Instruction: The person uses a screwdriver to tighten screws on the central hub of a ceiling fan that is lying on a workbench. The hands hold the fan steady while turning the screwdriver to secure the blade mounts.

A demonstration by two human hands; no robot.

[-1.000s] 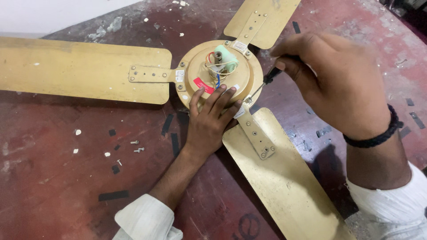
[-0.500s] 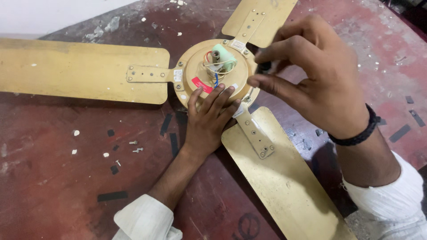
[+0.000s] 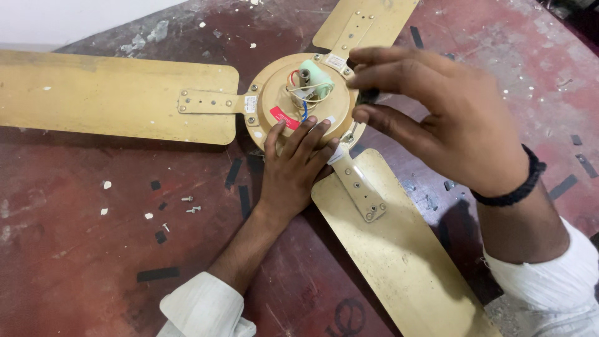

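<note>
A gold-coloured ceiling fan (image 3: 293, 106) lies flat on a worn dark-red floor (image 3: 75, 249), its round motor hub (image 3: 274, 100) facing up. Three long blades spread from the hub: one to the left (image 3: 106, 97), one toward the top edge of the view (image 3: 368, 22), one running down to the lower right (image 3: 399, 249), each joined by a riveted metal bracket. On top of the hub sit a pale green capacitor (image 3: 310, 76), a knot of red, orange, blue and white wires (image 3: 298, 93) and a red sticker (image 3: 284, 117).

The left hand (image 3: 293, 168) rests palm-down on the near rim of the hub, fingers stretched flat and slightly spread, gripping nothing. The right hand (image 3: 437, 118), with a black band (image 3: 515, 187) at the wrist, hovers just right of the hub; thumb and fingers curl toward each other around a small dark object (image 3: 368, 97) at the hub's right edge, too hidden to identify.

Left of the hub, beside the left forearm, a few small loose screws (image 3: 190, 204) lie on the floor among strips of black tape (image 3: 156, 273) and white flecks. No container is in view.
</note>
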